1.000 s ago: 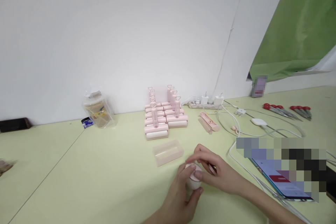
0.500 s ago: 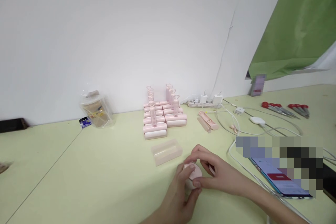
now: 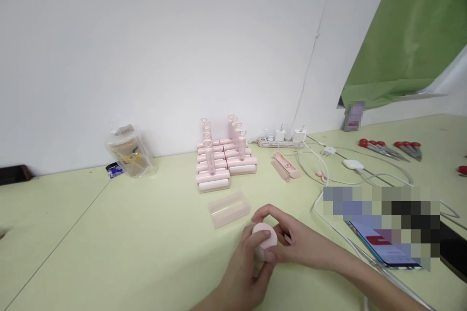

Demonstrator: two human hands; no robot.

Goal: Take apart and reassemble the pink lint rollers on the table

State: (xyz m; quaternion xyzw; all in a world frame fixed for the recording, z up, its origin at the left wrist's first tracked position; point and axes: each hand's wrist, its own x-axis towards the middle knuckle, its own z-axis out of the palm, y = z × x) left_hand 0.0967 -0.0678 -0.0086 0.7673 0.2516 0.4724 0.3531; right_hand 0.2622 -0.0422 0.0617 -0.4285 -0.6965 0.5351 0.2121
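Note:
Both hands meet at the table's near middle around one small pink roller part (image 3: 265, 236) with a round pink end facing me. My left hand (image 3: 245, 272) wraps the white body from below. My right hand (image 3: 296, 242) pinches the pink end cap from the right, thumb and fingers closed on it. Just beyond them lies a translucent pink cover (image 3: 229, 209), apart from both hands. Farther back stands a stack of finished pink lint rollers (image 3: 223, 160) with heart-shaped handles.
A loose pink roller handle (image 3: 285, 165) lies right of the stack. A power strip (image 3: 280, 140), white cables (image 3: 339, 175) and a phone (image 3: 383, 245) fill the right side. Red-handled scissors (image 3: 386, 148) lie far right. A plastic bag (image 3: 127, 154) stands back left by the wall.
The hands have stayed together on the roller part, with the pink end cap turned more toward me. The view has shifted slightly, so everything sits a little further left.

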